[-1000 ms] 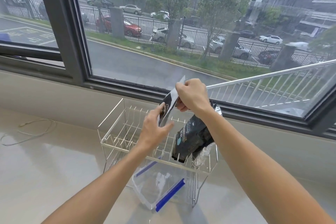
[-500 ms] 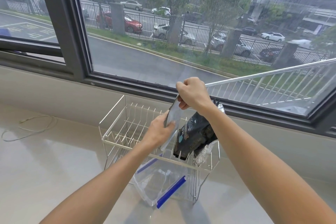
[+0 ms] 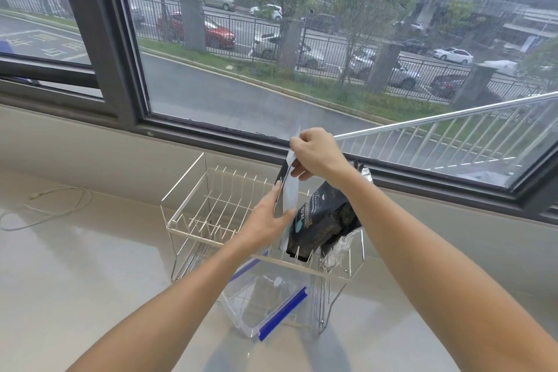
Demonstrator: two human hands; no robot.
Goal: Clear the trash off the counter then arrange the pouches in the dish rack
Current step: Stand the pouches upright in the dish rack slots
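A white wire dish rack (image 3: pixel 193 199) stands on the pale counter (image 3: pixel 75 266) below the window. A black pouch (image 3: pixel 320 220) leans upright in the rack's right end, with a crumpled silver pouch (image 3: pixel 341 251) behind it. Both hands hold a thin pouch (image 3: pixel 289 190), black on one side and pale on the other, upright just left of the black one. My right hand (image 3: pixel 317 154) pinches its top edge. My left hand (image 3: pixel 265 220) presses against its lower side. Its bottom end is hidden behind my left hand.
A clear plastic box with blue clips (image 3: pixel 271 305) sits under the rack's near side. A thin white cable (image 3: pixel 45 208) lies looped on the counter at far left. The dark window frame (image 3: pixel 126 69) and sill run right behind the rack.
The thin pouch has turned more upright and come down closer to the black pouch in the rack. My left hand has slid lower along it; my right hand keeps the top.
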